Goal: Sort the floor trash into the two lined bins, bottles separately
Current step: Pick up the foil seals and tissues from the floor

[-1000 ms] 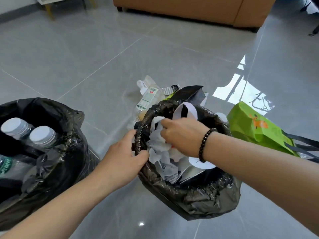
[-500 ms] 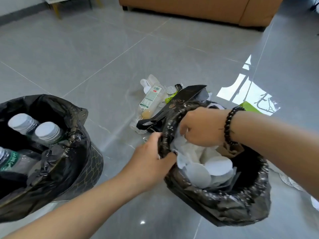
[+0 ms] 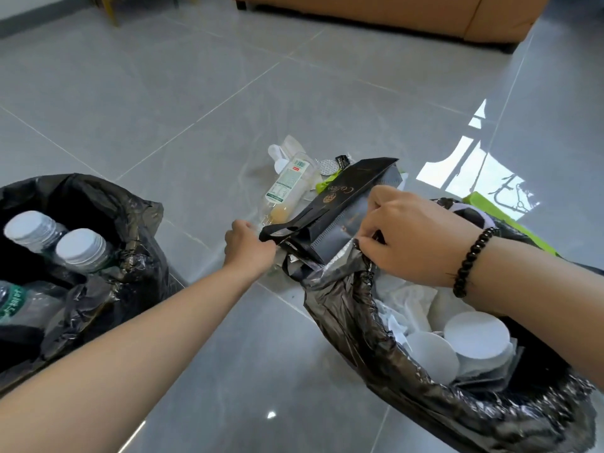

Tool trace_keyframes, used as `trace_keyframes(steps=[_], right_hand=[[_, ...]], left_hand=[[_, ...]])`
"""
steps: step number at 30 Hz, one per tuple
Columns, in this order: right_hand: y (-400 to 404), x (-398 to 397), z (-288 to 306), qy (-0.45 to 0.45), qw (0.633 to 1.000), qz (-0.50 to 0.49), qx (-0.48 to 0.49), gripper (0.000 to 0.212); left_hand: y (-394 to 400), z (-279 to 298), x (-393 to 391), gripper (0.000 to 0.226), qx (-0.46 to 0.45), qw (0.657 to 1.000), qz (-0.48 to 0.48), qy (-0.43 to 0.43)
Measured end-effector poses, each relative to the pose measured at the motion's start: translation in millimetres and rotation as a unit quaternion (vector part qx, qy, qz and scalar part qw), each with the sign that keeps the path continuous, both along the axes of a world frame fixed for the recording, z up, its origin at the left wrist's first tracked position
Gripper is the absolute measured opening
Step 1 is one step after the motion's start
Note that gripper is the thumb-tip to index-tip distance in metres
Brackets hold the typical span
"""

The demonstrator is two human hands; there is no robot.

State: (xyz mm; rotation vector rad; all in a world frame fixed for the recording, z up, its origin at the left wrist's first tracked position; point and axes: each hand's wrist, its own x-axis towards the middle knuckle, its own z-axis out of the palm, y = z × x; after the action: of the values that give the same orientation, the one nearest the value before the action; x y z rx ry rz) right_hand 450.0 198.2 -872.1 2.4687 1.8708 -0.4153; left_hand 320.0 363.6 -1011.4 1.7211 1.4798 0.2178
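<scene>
left hand (image 3: 250,245) let go of the bin rim and reached out, now its fingers curl round the handle of the black paper bag (image 3: 351,204). right hand (image 3: 413,233) pinches the liner of the mixed-trash bin (image 3: 376,322), cups and tissue below its fingers. bottle bin (image 3: 108,204) already holds capped bottles. left to do, i'd say: juice bottle (image 3: 287,188) just past the left fingertips, wrappers, green bag (image 3: 490,207).

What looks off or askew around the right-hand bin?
The right bin is tilted, its liner rim pulled up by the right hand. A bottle lies on the floor unsorted; the left hand grips the black paper bag's handle.
</scene>
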Motion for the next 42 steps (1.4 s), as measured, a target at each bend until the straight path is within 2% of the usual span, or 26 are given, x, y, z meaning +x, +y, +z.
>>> trace_keyframes(steps=[2,5,8,12,15,17,19,22,26,29,31,33,36,39,41,42], right_hand=[[3.3,-0.1,2.4,0.001,1.0,-0.01,-0.006,0.033],[5.0,-3.2,0.3,0.019,1.0,-0.022,-0.009,0.031],[2.0,-5.4,-3.9,0.037,0.998,-0.041,0.009,0.03],[-6.9,-5.5,-5.8,0.049,0.997,-0.054,0.028,0.029],[-11.7,-5.8,-4.9,0.057,0.997,-0.046,0.034,0.03],[-12.9,-6.6,-4.0,0.054,0.997,-0.04,0.036,0.029],[-12.5,-8.7,-1.9,0.048,0.997,-0.038,0.048,0.028],[-8.7,-16.6,2.5,0.036,0.996,-0.033,0.073,0.03],[4.7,-27.3,3.5,0.031,0.994,-0.016,0.099,0.042],[22.2,-37.9,-1.1,0.184,0.966,-0.115,0.143,0.058],[32.9,-51.4,-6.3,0.29,0.93,-0.172,0.146,0.08],[37.2,-67.6,-15.4,0.34,0.91,-0.173,0.165,0.091],[43.9,-88.9,-20.2,0.358,0.888,-0.194,0.215,0.082],[54.6,-100.9,-3.6,0.382,0.871,-0.206,0.229,0.073],[64.2,-106.9,18.9,0.409,0.855,-0.192,0.257,0.067],[70.9,-112.7,31.2,0.42,0.847,-0.175,0.273,0.063]], left_hand=[[18.7,-9.4,15.8,0.062,-0.008,0.999,0.005,0.038],[39.2,-22.7,34.0,0.081,0.018,0.989,-0.076,0.128],[50.0,-36.5,41.9,0.073,0.06,0.969,-0.154,0.182],[43.3,-50.4,38.3,0.067,0.04,0.977,-0.119,0.172],[27.6,-56.4,28.1,0.057,0.025,0.99,-0.073,0.12],[15.1,-51.3,19.9,0.042,0.021,0.998,-0.032,0.045],[2.8,-36.4,10.6,0.029,-0.02,0.998,0.025,-0.052],[-14.6,-6.4,-11.0,0.021,-0.127,0.957,0.136,-0.222],[-49.3,29.7,-49.5,0.013,-0.15,0.917,0.15,-0.338],[-83.0,49.4,-70.2,0.019,-0.146,0.896,0.121,-0.402],[-102.5,51.7,-77.8,0.027,-0.138,0.896,0.083,-0.414],[-117.6,50.8,-81.7,0.038,-0.121,0.904,0.041,-0.409],[-120.4,62.7,-90.6,0.046,-0.089,0.918,-0.008,-0.387],[-103.2,96.2,-101.9,0.024,-0.02,0.941,-0.071,-0.33],[-85.9,125.4,-111.4,0.006,0.06,0.952,-0.101,-0.282],[-75.8,142.8,-119.3,0.004,0.106,0.955,-0.101,-0.257]])
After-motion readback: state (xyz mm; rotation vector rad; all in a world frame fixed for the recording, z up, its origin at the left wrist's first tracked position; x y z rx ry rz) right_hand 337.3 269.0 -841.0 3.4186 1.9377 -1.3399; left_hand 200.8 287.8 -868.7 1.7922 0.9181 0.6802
